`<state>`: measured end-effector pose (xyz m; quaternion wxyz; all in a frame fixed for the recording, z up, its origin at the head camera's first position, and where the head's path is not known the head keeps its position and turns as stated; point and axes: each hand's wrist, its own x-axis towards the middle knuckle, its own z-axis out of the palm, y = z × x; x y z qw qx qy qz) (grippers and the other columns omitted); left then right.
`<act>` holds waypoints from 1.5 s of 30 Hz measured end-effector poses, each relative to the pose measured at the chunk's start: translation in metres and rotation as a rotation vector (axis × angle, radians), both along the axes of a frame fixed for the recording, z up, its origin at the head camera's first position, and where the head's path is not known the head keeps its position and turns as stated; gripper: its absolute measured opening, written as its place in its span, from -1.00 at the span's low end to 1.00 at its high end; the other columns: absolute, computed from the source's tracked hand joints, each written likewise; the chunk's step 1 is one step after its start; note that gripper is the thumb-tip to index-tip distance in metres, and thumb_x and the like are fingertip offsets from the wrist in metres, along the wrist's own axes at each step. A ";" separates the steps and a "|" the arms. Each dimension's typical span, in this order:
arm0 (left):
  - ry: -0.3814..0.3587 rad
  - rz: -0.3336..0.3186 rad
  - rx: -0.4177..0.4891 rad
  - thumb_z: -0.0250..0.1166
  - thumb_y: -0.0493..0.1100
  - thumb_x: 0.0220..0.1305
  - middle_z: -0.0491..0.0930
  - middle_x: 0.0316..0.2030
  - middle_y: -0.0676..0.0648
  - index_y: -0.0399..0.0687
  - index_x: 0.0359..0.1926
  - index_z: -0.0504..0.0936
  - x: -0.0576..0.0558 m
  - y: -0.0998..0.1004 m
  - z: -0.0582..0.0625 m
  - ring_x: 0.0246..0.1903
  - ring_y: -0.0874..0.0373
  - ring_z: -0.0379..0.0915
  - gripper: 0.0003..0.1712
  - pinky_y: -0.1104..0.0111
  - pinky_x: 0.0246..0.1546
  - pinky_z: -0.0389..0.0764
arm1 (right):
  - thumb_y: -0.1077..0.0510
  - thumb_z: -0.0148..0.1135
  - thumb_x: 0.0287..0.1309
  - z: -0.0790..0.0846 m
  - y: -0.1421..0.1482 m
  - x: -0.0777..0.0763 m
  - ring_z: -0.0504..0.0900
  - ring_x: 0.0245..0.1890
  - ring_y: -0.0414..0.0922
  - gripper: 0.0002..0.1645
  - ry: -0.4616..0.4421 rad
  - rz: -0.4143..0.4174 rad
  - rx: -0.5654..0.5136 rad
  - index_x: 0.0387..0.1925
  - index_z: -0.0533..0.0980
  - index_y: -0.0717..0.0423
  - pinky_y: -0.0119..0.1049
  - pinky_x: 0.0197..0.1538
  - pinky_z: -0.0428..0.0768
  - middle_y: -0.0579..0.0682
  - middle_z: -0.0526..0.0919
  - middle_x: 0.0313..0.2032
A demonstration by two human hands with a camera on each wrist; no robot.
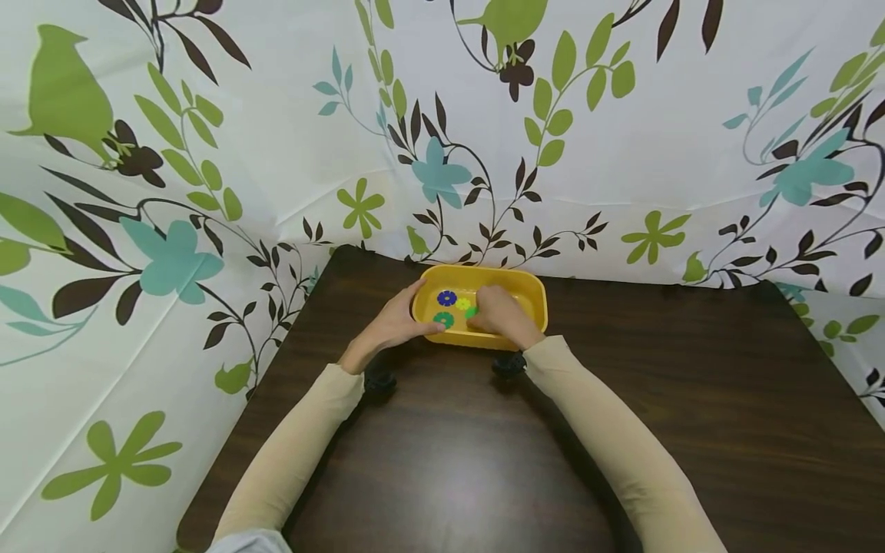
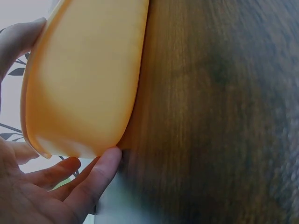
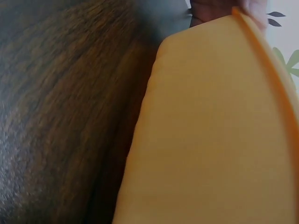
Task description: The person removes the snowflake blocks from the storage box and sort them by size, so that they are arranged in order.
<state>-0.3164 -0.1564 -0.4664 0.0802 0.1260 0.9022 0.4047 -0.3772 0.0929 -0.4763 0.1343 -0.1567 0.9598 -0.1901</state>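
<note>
A yellow plastic tray (image 1: 535, 296) stands on the table near the wall. Its left end is held by my left hand (image 1: 394, 319), with the thumb over the front rim and the fingers against the outside. Inside the tray my right hand (image 1: 503, 311) reaches down with bent fingers and pinches a small green disc (image 1: 472, 312), partly hidden by the hand. Left of it lie a blue notched disc (image 1: 447, 298), a yellow disc (image 1: 463, 304) and a darker green notched disc (image 1: 444, 319). The right wrist view shows mostly the tray's outer wall (image 3: 210, 116).
The dark wood table (image 1: 442, 445) stretches toward me and to the right. Behind it and to the left hangs a white cloth (image 1: 588, 192) printed with leaves and birds. A dark wrist device (image 1: 379, 382) sits under the left wrist, another (image 1: 509, 364) under the right.
</note>
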 end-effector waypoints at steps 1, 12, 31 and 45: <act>0.002 -0.002 0.001 0.59 0.26 0.19 0.20 0.68 -0.27 0.02 0.78 -0.01 0.000 0.000 0.000 0.52 -0.22 0.34 0.37 -0.14 0.60 0.38 | 0.03 0.53 0.18 -0.002 0.000 -0.001 0.41 -0.64 -0.14 -0.68 0.004 -0.005 0.003 -0.49 0.57 0.10 -0.29 -0.54 0.40 -0.08 0.43 -0.63; 0.002 -0.007 0.014 0.60 0.25 0.19 0.15 0.71 -0.27 0.02 0.78 -0.01 0.000 0.001 -0.001 0.59 -0.26 0.27 0.37 -0.16 0.62 0.34 | -0.05 0.58 0.14 0.008 0.002 0.008 0.37 -0.64 -0.17 -0.60 -0.026 -0.044 -0.060 -0.47 0.58 0.13 -0.35 -0.53 0.37 -0.09 0.42 -0.62; -0.017 0.001 0.033 0.59 0.26 0.21 0.08 0.74 -0.24 0.02 0.79 -0.05 0.002 -0.002 -0.003 0.65 -0.26 0.20 0.38 -0.19 0.64 0.29 | -0.01 0.54 0.06 0.058 0.062 0.062 0.55 -0.26 -0.03 -0.53 0.299 -0.031 -0.168 -0.13 0.68 0.28 -0.15 -0.12 0.59 0.14 0.70 -0.24; -0.009 -0.003 0.025 0.59 0.29 0.21 0.08 0.74 -0.24 0.01 0.79 -0.04 0.001 -0.003 -0.005 0.65 -0.27 0.18 0.38 -0.21 0.65 0.27 | 0.05 0.53 0.10 0.058 0.126 0.079 0.58 -0.15 0.09 -0.51 0.377 -0.129 -0.216 -0.05 0.72 0.35 -0.10 -0.07 0.60 0.25 0.72 -0.14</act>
